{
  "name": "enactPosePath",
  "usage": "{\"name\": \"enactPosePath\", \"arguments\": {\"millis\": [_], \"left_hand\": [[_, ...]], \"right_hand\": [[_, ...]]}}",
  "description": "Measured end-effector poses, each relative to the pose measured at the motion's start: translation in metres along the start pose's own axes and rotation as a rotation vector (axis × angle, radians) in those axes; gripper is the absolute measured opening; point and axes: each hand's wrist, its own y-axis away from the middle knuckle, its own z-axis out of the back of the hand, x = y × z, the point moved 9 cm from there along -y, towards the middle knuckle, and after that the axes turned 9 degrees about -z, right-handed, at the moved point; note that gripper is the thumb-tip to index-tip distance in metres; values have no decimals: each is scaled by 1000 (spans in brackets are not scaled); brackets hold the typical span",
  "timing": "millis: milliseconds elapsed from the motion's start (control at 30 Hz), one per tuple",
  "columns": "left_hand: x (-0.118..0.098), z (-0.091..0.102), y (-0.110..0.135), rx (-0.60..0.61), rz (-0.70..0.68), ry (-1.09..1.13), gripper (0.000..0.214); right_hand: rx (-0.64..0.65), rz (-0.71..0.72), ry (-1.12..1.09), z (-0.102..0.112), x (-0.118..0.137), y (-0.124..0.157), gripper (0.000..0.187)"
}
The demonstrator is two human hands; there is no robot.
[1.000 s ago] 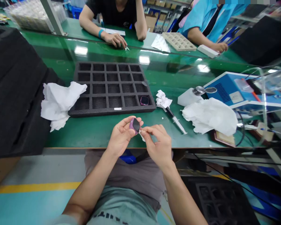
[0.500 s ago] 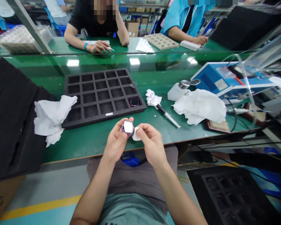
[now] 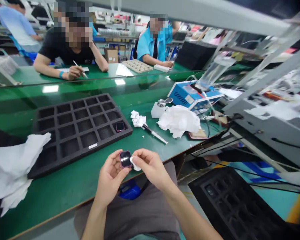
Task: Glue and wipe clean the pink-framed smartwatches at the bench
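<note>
My left hand holds a small purple watch body with a dark glossy screen, just over the near edge of the green table. My right hand pinches a small white wipe against the watch's right side. Behind them lies a black foam tray with many square cells; one more purple watch body sits in its near right cell.
A crumpled white cloth lies left of the tray; another lies to the right near a syringe, a white dispenser and a blue device. A second black tray rests low on the right. Two people sit across the table.
The view has swung up and to the right. My hands stay together on the watch body, which has turned so its dark screen shows instead of a bright glare.
</note>
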Motion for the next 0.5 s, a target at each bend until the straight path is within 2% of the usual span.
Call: {"name": "enactPosePath", "arguments": {"millis": [67, 100, 167, 233, 267, 367, 500], "left_hand": [[2, 1, -1, -4, 36, 22, 57], [3, 2, -2, -10, 53, 31, 57], [4, 4, -3, -16, 82, 44, 58], [5, 5, -3, -22, 91, 53, 59], [5, 6, -3, -26, 92, 55, 59], [5, 7, -2, -42, 90, 64, 65], [6, 7, 1, -58, 87, 83, 71]], "right_hand": [[-28, 95, 146, 22, 23, -14, 26], [-100, 162, 241, 41, 41, -25, 24], [-406, 285, 516, 93, 89, -51, 19], [-724, 246, 878, 140, 130, -82, 21], [-763, 207, 933, 156, 142, -100, 20], [-783, 121, 1034, 181, 155, -141, 18], [-802, 53, 1141, 182, 144, -157, 19]]}}
